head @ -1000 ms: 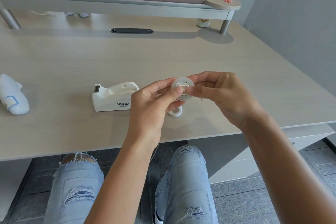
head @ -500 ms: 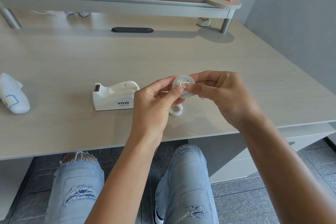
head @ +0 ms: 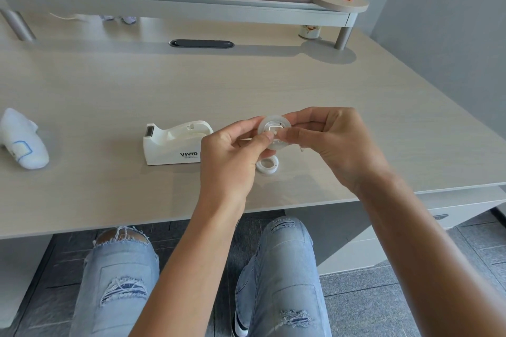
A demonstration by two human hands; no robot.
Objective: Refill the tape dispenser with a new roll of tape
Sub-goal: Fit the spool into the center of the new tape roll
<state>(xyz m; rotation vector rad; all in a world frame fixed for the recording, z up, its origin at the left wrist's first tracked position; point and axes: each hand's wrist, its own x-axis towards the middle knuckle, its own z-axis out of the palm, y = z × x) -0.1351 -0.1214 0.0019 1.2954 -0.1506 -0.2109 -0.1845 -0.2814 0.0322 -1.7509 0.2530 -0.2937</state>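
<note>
Above the desk (head: 273,85), the left hand (head: 232,156) and right hand (head: 334,142) pinch a tape roll (head: 274,131) face-up, likely seating its hub; the dispenser (head: 175,145) waits empty beside a spare ring (head: 267,165).

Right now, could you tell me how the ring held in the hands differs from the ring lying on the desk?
The held ring is up off the desk, pinched by the left hand and right hand; the desk ring lies flat and untouched. The held ring looks wider, with a white hub filling its centre; the desk ring's centre is open. Both are round and pale.
</note>
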